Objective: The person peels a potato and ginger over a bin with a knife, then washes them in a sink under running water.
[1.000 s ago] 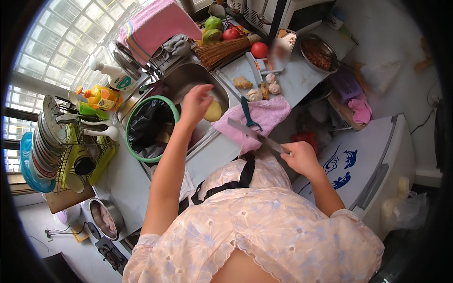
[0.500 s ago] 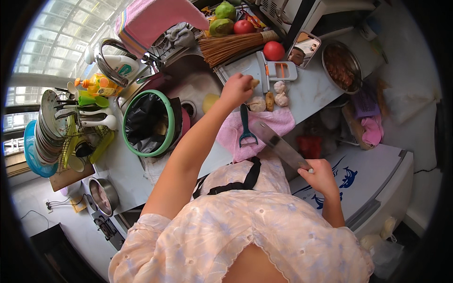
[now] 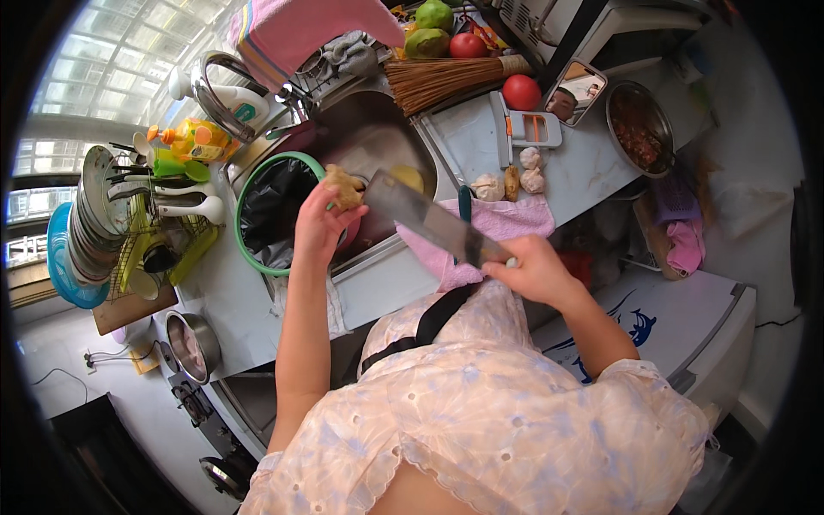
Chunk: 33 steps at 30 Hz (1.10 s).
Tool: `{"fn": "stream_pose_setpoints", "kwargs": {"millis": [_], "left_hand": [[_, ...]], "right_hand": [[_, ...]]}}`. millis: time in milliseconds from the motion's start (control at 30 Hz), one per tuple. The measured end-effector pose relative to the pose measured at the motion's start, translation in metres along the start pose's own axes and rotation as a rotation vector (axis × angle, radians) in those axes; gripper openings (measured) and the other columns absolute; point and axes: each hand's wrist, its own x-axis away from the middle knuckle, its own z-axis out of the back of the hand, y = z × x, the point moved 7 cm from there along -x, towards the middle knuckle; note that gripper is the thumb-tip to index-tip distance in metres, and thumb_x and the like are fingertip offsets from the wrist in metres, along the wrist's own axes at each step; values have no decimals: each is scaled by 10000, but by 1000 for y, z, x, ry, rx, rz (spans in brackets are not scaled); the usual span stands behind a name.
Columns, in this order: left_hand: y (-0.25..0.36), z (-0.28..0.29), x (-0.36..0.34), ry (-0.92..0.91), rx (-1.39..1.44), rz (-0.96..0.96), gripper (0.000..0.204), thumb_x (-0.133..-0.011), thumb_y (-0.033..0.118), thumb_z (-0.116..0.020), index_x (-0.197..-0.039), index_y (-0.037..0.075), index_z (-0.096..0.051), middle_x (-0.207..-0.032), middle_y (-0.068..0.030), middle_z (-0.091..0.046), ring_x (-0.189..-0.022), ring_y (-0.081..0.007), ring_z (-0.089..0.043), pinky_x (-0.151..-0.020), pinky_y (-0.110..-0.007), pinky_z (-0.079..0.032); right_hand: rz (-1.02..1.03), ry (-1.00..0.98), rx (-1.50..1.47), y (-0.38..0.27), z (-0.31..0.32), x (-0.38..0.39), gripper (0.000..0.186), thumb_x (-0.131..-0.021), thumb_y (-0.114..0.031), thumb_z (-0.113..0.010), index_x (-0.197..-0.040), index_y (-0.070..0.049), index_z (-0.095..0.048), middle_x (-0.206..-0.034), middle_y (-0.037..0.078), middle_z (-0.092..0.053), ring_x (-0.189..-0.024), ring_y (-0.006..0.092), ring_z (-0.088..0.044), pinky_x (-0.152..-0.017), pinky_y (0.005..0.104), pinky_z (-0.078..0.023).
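Observation:
In my left hand is a knobbly piece of ginger, held up over the right rim of the green-rimmed bucket with its black liner. My right hand grips a wide cleaver by its handle, its blade tip close beside the ginger. A yellow peeled piece, probably potato, lies in the steel sink, partly behind the blade. The pink cloth and a teal peeler are under and behind the cleaver. Garlic bulbs sit beside a small brown root.
A dish rack with plates stands left, near bottles and a pot. A slicer, a phone, a steel bowl, tomatoes and a bundle of sticks occupy the back and right counter.
My left hand picked the ginger up from beside the garlic and brought it leftward over the bucket. My right hand has raised the cleaver leftward toward the ginger.

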Motion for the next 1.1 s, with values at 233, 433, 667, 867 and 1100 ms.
{"fn": "stream_pose_setpoints", "kwargs": {"millis": [233,433,667,867,1100], "left_hand": [[-43,-57,-84,-173,-551,38,336,-834,191,-642,-1121,61,-526,-952,-39,-624,-828,-107,-584,-670,-226,-452],[-103,-123,-151,-282,-867,-62,322,-815,133,-675,-1066,27,-501,-910,-75,-584,-789,-140,-590,-492,-281,-514],[-88,-223,-89,-429,-1788,-762,343,-672,407,-738,-735,75,-678,-671,-88,-572,-765,-300,-543,-729,-385,-422],[-133,-231,-86,-351,-1951,-553,421,-640,479,-715,-657,59,-702,-751,-91,-647,-772,-269,-562,-704,-373,-410],[-99,-201,-78,-402,-864,-42,237,-723,219,-701,-839,26,-625,-881,-106,-658,-828,-241,-630,-672,-346,-505]], "right_hand": [[8,-84,101,19,-24,42,207,-714,-220,-664,-780,-26,-635,-704,196,-598,-654,363,-590,-573,385,-460],[-183,24,46,49,-19,82,189,-710,-210,-635,-808,-50,-658,-722,161,-629,-702,363,-601,-617,431,-472],[-341,31,43,82,-12,105,174,-714,-198,-624,-771,-34,-640,-732,171,-632,-725,357,-606,-645,435,-471],[-257,42,57,86,-14,107,173,-711,-196,-626,-770,-35,-644,-748,163,-639,-742,356,-610,-661,444,-477],[-277,13,100,80,-10,115,175,-704,-193,-625,-772,-33,-643,-745,169,-636,-742,363,-608,-668,451,-480]]}}
